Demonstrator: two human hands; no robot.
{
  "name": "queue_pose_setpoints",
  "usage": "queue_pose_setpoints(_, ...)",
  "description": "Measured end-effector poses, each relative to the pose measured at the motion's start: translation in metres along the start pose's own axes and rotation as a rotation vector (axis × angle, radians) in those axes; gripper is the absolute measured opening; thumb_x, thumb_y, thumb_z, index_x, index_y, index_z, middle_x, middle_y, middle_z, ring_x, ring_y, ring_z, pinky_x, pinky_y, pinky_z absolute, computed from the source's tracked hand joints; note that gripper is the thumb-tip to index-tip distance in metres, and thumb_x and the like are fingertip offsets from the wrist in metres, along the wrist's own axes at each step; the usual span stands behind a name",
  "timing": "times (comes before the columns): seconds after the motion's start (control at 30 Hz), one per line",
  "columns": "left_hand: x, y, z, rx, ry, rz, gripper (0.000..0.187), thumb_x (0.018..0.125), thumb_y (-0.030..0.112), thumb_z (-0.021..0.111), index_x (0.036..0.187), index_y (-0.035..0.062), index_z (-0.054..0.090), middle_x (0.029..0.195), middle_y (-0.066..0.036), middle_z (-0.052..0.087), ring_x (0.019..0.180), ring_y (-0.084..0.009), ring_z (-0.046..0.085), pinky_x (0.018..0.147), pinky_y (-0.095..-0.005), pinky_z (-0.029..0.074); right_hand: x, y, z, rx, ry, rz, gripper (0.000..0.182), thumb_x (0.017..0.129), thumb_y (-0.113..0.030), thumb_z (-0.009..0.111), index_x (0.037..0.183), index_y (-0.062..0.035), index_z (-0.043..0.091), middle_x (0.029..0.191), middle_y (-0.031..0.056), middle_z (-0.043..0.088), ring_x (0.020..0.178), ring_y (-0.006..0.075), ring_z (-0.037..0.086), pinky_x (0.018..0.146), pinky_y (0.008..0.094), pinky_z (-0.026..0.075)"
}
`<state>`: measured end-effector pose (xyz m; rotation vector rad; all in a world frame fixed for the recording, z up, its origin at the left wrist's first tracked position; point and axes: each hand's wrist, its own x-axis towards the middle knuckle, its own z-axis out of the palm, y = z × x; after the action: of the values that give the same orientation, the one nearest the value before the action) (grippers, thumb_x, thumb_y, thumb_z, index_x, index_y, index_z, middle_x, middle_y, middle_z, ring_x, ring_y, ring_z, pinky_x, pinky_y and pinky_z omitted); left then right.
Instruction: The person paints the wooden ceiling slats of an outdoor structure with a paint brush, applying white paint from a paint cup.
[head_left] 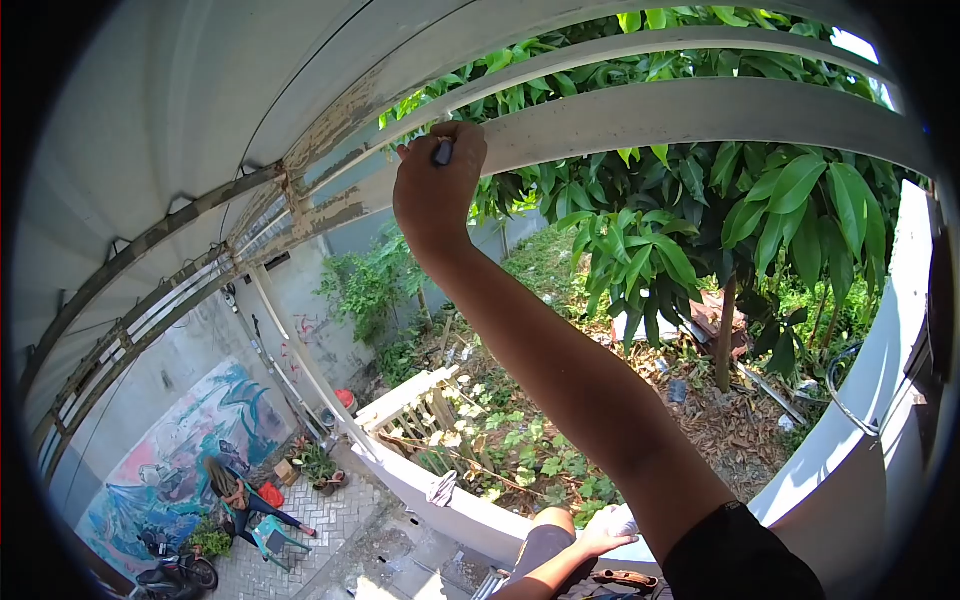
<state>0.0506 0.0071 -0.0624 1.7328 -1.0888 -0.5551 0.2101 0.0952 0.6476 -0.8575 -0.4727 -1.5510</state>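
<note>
My right hand (440, 190) is raised on a stretched-out arm to a pale metal beam (690, 112). Its fingers are closed round a tool, whose dark handle end (443, 152) pokes out of the fist; the working end is hidden behind the hand. Left of the fist, the beam's coating is patchy, with brownish, worn stretches (335, 212). Low in the view, my left hand (603, 532) is closed against a small whitish thing (623, 520), too bright to make out, near a bent knee (553, 519).
A curved white wall (480, 515) borders a garden with a leafy tree (790, 200). A corrugated roof (170, 100) slopes overhead on the left. Far below, a person (230, 490) sits on paving by a green chair (272, 538), a motorcycle (180, 575) and a painted mural (190, 440).
</note>
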Motion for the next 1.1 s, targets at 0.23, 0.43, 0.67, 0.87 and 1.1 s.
queue_pose_setpoints(0.23,0.008,-0.001,-0.005,-0.002,-0.027,-0.022,0.089,0.069,0.053,0.088,0.133,-0.0008,0.057,0.123,-0.025,0.061,0.119,-0.0418,0.059,0.103,-0.0474,0.048,-0.02,0.001,-0.027,0.442,-0.327,0.307,0.011,0.095,0.004,0.05,0.106,0.001,0.047,0.109,0.0159,0.043,0.09,0.0248,0.052,0.085,0.0394,0.052)
queue_pose_setpoints(0.43,0.005,-0.017,0.008,-0.154,-0.011,-0.015,0.091,0.07,0.053,0.089,0.134,-0.0021,0.056,0.126,-0.026,0.06,0.123,-0.0407,0.057,0.107,-0.0472,0.046,-0.004,0.009,0.006,0.127,-0.023,0.097,0.008,0.098,0.003,0.048,0.106,0.0008,0.048,0.11,0.0145,0.045,0.085,0.0219,0.063,0.073,0.036,0.056)
queue_pose_setpoints(0.67,0.012,-0.011,0.003,-0.093,-0.01,0.017,0.092,0.072,0.051,0.089,0.137,-0.0034,0.053,0.134,-0.028,0.057,0.128,-0.0415,0.054,0.112,-0.047,0.042,-0.027,0.008,-0.02,0.381,-0.233,0.377,0.008,0.098,0.002,0.05,0.106,0.0012,0.049,0.112,0.0159,0.044,0.08,0.0196,0.063,0.075,0.0323,0.055)
queue_pose_setpoints(0.87,0.004,0.035,-0.005,0.025,0.025,-0.01,0.091,0.072,0.047,0.09,0.138,-0.0028,0.051,0.132,-0.026,0.058,0.126,-0.0399,0.056,0.11,-0.0459,0.044,-0.011,-0.002,0.008,0.187,0.013,0.238,0.008,0.099,0.001,0.049,0.106,-0.001,0.05,0.113,0.0154,0.043,0.079,0.0189,0.062,0.076,0.0325,0.055)
queue_pose_setpoints(1.1,-0.003,0.019,-0.012,0.019,-0.016,-0.024,0.09,0.073,0.047,0.089,0.139,-0.0016,0.051,0.133,-0.026,0.058,0.127,-0.0408,0.056,0.111,-0.0459,0.044,-0.032,-0.006,-0.029,0.505,-0.465,0.485,0.008,0.106,-0.006,0.049,0.113,-0.0022,0.049,0.103,0.0096,0.06,0.096,0.0169,0.07,0.097,0.0368,0.061)
